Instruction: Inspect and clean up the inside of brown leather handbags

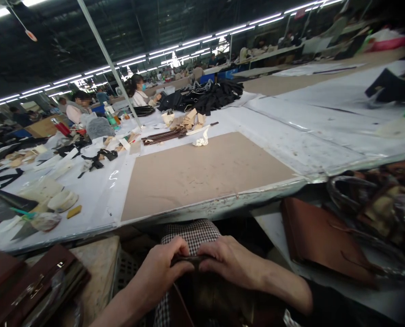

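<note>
Low in the middle of the head view, a dark brown bag (219, 295) rests on my lap, over a checked cloth (192, 230). My left hand (160, 265) pinches its upper edge between thumb and fingers. Close beside it, my right hand (234, 263) is closed on the same edge, the two thumbs nearly meeting. The lower part of the bag is dark and blurred, so its details cannot be made out. A brown strip hangs below my left hand.
Ahead stands a white-covered table with a brown board (202, 175) and a crumpled white lump (202, 138) on it. Brown handbags lie at left (35, 286) and right (325, 240). A pot (62, 200) and yellow block (74, 212) sit at left; people work farther back.
</note>
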Demonstrator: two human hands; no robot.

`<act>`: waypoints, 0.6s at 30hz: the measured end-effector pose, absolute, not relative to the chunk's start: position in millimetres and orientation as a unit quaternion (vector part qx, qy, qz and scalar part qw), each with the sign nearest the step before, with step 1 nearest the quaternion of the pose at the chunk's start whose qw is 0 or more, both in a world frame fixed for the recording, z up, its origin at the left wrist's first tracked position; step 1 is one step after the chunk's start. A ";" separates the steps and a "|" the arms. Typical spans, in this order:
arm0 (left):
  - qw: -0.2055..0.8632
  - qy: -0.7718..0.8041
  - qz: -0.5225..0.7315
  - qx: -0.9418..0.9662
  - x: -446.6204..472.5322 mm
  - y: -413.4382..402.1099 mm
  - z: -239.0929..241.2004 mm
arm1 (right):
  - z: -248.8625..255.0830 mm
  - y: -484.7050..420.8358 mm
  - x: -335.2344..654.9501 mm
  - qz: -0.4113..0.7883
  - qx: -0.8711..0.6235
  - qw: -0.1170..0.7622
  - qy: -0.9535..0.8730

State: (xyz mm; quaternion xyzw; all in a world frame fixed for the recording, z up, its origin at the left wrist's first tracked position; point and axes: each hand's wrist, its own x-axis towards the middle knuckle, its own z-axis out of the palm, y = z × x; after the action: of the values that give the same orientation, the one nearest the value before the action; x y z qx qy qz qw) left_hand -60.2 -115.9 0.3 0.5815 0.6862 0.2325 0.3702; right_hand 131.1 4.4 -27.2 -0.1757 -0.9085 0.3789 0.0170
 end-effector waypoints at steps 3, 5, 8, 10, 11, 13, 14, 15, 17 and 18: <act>0.380 0.688 0.243 0.568 -58.6 -113.7 -0.5 | -27.2 4.7 133.0 0.371 -0.169 0.019 -0.913; 0.399 0.688 0.248 0.553 -57.6 -113.7 -0.2 | -26.6 4.7 133.9 0.368 -0.164 0.023 -0.915; 0.423 0.686 0.253 0.535 -57.9 -115.3 -0.6 | -26.4 4.8 134.3 0.370 -0.150 0.034 -0.916; 0.440 0.684 0.262 0.520 -58.9 -116.4 -2.7 | -27.5 4.9 133.9 0.378 -0.139 0.038 -0.914; 0.454 0.682 0.270 0.507 -59.4 -116.5 -4.3 | -28.4 5.1 133.7 0.385 -0.132 0.039 -0.913; 0.485 0.678 0.289 0.472 -60.2 -116.1 -7.5 | -30.5 5.7 133.6 0.398 -0.123 0.042 -0.908; 0.499 0.675 0.297 0.456 -60.5 -115.7 -8.4 | -31.4 6.2 133.8 0.405 -0.121 0.043 -0.905; 0.508 0.672 0.300 0.447 -60.9 -115.3 -8.5 | -32.0 6.8 134.4 0.413 -0.119 0.045 -0.902; 0.512 0.666 0.289 0.459 -62.4 -115.3 -5.7 | -32.2 8.4 136.3 0.436 -0.116 0.046 -0.891; 0.513 0.661 0.275 0.474 -63.7 -115.8 -3.1 | -31.9 9.2 137.5 0.451 -0.114 0.044 -0.884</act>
State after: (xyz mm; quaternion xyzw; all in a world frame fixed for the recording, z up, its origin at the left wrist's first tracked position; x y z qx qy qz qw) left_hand -63.7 -115.8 -3.1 0.4740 0.6608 0.2753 0.5128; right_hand 137.5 9.2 -31.9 -0.1136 -0.8842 0.4510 0.0438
